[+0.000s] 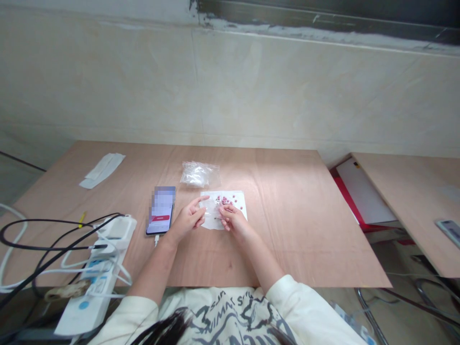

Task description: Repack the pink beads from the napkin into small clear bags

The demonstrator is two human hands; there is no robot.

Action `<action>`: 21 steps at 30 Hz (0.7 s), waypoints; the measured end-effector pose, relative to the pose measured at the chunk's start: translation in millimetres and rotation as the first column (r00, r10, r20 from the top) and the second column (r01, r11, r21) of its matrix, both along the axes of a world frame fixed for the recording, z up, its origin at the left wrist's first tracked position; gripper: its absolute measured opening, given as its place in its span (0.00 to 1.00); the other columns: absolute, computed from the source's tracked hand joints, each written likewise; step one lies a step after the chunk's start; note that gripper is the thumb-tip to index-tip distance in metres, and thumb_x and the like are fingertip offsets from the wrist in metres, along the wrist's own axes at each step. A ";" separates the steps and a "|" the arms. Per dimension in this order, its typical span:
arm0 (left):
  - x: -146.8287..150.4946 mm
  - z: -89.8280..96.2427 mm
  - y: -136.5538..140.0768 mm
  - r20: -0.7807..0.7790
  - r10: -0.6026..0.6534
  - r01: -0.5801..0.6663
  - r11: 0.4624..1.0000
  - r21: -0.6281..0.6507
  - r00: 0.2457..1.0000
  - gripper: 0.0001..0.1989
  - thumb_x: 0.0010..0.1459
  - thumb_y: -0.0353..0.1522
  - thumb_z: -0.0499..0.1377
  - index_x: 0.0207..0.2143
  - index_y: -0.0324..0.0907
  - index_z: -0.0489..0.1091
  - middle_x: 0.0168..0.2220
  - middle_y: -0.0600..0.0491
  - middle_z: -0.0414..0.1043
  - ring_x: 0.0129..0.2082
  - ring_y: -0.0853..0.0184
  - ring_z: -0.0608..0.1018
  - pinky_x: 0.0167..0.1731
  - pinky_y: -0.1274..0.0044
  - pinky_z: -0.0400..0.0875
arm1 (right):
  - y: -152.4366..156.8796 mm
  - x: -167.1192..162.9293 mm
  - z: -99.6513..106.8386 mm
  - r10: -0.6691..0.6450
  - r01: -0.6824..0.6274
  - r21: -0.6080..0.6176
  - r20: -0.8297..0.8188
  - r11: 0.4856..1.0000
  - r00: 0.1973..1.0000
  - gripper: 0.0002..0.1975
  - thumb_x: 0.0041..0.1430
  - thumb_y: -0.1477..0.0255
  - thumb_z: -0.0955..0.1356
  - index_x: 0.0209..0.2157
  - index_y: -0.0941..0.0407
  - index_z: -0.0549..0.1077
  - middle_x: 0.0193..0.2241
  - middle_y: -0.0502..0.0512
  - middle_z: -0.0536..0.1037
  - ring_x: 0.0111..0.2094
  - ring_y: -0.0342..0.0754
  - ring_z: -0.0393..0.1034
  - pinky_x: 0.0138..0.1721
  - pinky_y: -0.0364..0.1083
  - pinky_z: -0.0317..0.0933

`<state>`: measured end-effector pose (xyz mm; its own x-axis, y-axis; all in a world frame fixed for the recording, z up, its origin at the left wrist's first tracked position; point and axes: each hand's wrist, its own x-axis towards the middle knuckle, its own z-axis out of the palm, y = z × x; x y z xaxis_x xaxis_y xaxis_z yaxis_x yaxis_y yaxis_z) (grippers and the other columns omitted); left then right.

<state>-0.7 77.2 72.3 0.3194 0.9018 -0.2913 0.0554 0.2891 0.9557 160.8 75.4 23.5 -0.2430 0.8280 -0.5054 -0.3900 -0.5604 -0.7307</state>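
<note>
My left hand [189, 218] hovers at the left edge of a white sheet of paper [212, 224]. Its index finger points out over the sheet while the other fingers are loosely bent and apart, with nothing visible in them. Over the right half of the paper, my right hand [233, 219] has its thumb and fingertips pinched together. Whatever is in that pinch is too small to make out. Several small pinkish-red pieces [226, 200], like beads, lie on the paper just beyond the right fingertips, and a few are scattered to the right.
A clear plastic bag [197, 174] lies behind the paper. To the left are a phone [161, 211] on a charging cable, a white power strip [104, 273] with tangled cords, and white strips [102, 170]. A second table [413, 191] stands at right.
</note>
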 end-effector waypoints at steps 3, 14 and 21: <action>1.5 2.1 -0.5 -0.011 0.003 -0.003 1.000 0.007 1.000 0.27 0.53 0.37 0.51 0.52 0.33 0.52 0.08 0.66 0.52 0.08 0.80 0.52 0.11 0.86 0.44 | -0.3 -0.6 2.9 -0.011 0.011 -0.010 0.017 1.000 1.000 0.17 0.36 0.63 0.71 0.27 0.56 0.64 0.17 0.45 0.69 0.11 0.35 0.54 0.08 0.36 0.46; -27.6 9.8 -10.1 -0.269 -0.165 0.149 0.986 -0.080 0.949 0.25 0.51 0.42 0.52 0.48 0.36 0.59 0.31 0.47 0.72 0.24 0.69 0.71 0.18 0.80 0.64 | 3.1 9.1 14.2 -0.119 0.090 0.154 0.188 0.984 0.975 0.17 0.35 0.65 0.71 0.27 0.56 0.63 0.14 0.44 0.67 0.13 0.40 0.62 0.12 0.39 0.56; -3.4 14.4 9.9 -0.348 0.003 0.088 0.965 0.245 0.937 0.13 0.50 0.39 0.53 0.34 0.39 0.68 0.33 0.51 0.70 0.33 0.66 0.71 0.33 0.78 0.63 | 2.3 10.2 38.3 -0.062 -0.060 0.306 0.374 0.950 0.925 0.10 0.39 0.68 0.69 0.27 0.58 0.71 0.17 0.48 0.69 0.15 0.37 0.60 0.12 0.37 0.55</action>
<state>-4.1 87.2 86.7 0.2804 0.9476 -0.1534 0.3995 0.0301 0.9162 171.0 77.7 61.7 -0.0853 0.9563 -0.2796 -0.0539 -0.2846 -0.9571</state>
